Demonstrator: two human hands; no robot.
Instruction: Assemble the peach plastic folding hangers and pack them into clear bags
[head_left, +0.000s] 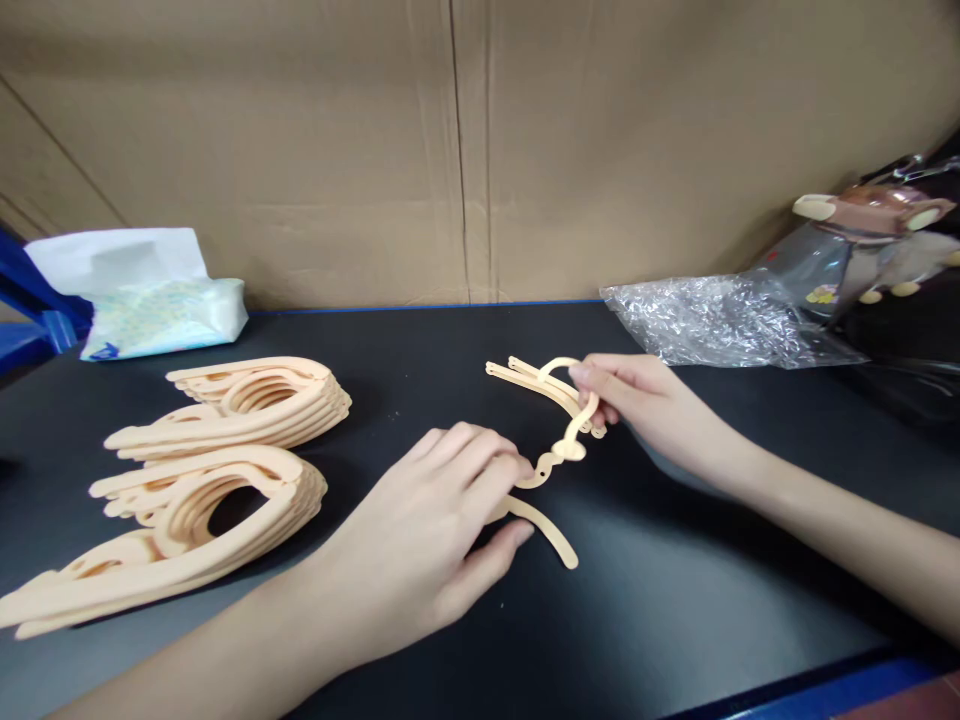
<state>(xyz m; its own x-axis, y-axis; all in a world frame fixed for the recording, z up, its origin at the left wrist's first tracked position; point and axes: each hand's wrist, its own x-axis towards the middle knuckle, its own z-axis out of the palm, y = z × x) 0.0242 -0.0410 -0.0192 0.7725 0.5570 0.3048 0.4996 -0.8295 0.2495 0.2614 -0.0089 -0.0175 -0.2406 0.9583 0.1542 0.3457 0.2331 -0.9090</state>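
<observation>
A thin peach-coloured plastic hanger piece (pixel 551 468) lies folded over the middle of the black table (pixel 675 600), held at both ends. My left hand (pixel 427 530) pinches its near part, fingers closed around the curved arm that pokes out to the right. Fingers of my right hand (pixel 645 400) are closed on its far part, where several slim arms (pixel 525 378) fan out to the left. Two stacks of the same peach hangers (pixel 225 470) rest on the table at the left.
A white tissue pack (pixel 150 295) sits at the back left. A crumpled clear plastic bag (pixel 720 320) lies at the back right, beside a bagged brown toy (pixel 870 225). Cardboard sheets (pixel 465 150) wall off the back. The table's blue front edge (pixel 847 690) shows at lower right.
</observation>
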